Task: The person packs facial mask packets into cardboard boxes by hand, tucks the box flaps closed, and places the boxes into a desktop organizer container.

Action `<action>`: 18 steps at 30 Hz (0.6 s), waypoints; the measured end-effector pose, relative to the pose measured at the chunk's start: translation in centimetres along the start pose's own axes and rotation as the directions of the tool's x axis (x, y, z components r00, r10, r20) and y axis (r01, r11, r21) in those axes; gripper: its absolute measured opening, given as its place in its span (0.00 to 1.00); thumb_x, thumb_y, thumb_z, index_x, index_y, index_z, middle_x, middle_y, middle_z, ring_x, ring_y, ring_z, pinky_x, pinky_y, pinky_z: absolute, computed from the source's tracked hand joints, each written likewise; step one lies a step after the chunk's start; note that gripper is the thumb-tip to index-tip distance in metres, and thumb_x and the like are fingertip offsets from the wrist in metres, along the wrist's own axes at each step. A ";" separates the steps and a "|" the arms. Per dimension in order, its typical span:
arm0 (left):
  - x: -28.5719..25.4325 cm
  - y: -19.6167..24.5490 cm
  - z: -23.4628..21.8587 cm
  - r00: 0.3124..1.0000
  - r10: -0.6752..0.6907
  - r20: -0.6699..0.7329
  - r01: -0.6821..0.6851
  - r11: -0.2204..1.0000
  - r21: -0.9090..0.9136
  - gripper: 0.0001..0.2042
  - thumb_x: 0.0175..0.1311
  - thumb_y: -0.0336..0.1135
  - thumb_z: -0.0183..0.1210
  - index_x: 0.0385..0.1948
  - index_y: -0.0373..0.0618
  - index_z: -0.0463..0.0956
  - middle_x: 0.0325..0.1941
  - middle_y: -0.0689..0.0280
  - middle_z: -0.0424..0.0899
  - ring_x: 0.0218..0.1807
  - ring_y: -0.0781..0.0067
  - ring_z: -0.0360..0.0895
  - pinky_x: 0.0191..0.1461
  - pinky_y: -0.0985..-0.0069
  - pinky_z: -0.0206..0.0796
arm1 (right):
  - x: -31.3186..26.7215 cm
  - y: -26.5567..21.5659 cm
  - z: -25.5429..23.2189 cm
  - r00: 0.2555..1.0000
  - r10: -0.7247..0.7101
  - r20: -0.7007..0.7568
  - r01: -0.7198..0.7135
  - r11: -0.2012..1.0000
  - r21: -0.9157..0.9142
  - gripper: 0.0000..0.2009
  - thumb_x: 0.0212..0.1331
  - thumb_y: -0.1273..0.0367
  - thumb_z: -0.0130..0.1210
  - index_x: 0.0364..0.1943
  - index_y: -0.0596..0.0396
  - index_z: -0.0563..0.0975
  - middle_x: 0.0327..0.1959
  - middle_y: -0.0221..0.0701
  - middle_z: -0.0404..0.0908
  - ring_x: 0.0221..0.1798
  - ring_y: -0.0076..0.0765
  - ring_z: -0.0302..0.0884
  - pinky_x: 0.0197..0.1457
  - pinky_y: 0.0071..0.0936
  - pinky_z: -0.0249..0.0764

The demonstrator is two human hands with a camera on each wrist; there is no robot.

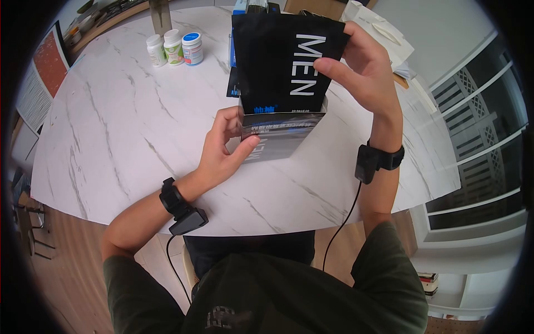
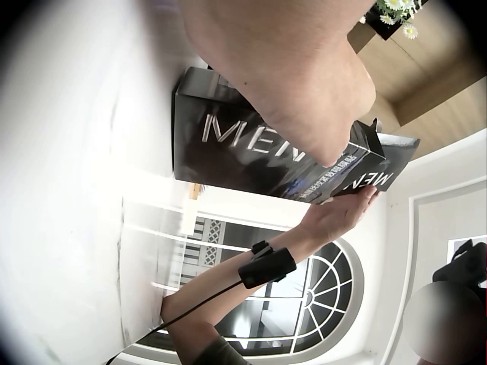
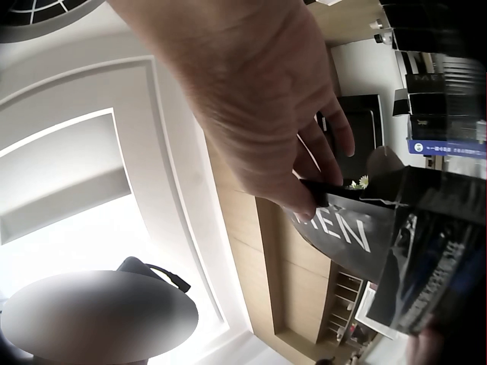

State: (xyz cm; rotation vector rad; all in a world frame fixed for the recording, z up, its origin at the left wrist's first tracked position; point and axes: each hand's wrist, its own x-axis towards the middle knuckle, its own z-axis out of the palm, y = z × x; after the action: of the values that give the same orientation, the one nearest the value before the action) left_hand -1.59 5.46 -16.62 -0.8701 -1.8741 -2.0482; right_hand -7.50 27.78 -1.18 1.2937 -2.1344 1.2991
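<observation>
A black packet (image 1: 278, 61) with "MEN" in white letters stands upright, its lower end inside the open top of a black box (image 1: 283, 136). My right hand (image 1: 370, 72) pinches the packet near its upper right corner, thumb on the printed face. My left hand (image 1: 222, 147) grips the box at its left side, thumb across the front. In the left wrist view the box (image 2: 221, 144) shows large "MEN" lettering, and the right hand (image 2: 338, 217) is at the packet beyond it. The right wrist view has the packet (image 3: 342, 232) rising from the box (image 3: 441, 251) between fingers and thumb.
White bottles (image 1: 173, 47) and a blue-lidded jar (image 1: 192, 49) stand at the back left of the marble-patterned table (image 1: 111, 122). Behind the packet are more packages, partly hidden. A white paper bag (image 1: 381, 33) lies at the back right. Cables run from both wrist cameras.
</observation>
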 end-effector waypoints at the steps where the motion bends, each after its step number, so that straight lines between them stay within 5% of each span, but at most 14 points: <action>1: 0.0 0.0 0.0 1.000 -0.002 -0.001 0.002 1.000 0.001 0.20 0.59 0.25 0.57 0.50 0.38 0.59 0.42 0.64 0.75 0.43 0.80 0.74 0.52 0.76 0.64 | 0.0 -0.1 0.0 1.000 0.000 0.005 0.001 1.000 -0.018 0.17 0.49 0.71 0.63 0.44 0.60 0.73 0.38 0.29 0.78 0.42 0.25 0.75 0.49 0.22 0.72; 18: 0.0 0.1 0.0 1.000 -0.001 0.023 0.001 1.000 -0.021 0.19 0.60 0.26 0.56 0.51 0.37 0.59 0.44 0.63 0.77 0.46 0.78 0.74 0.55 0.73 0.63 | -0.2 0.0 -0.7 0.995 -0.065 -0.076 0.064 0.998 -0.011 0.15 0.53 0.77 0.59 0.45 0.61 0.71 0.39 0.33 0.78 0.41 0.26 0.76 0.46 0.23 0.74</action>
State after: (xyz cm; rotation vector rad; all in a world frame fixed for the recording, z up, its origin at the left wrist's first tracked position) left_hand -1.52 5.46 -16.50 -0.9016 -1.8686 -2.0707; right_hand -7.46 28.44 -0.94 1.2779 -2.0277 1.2912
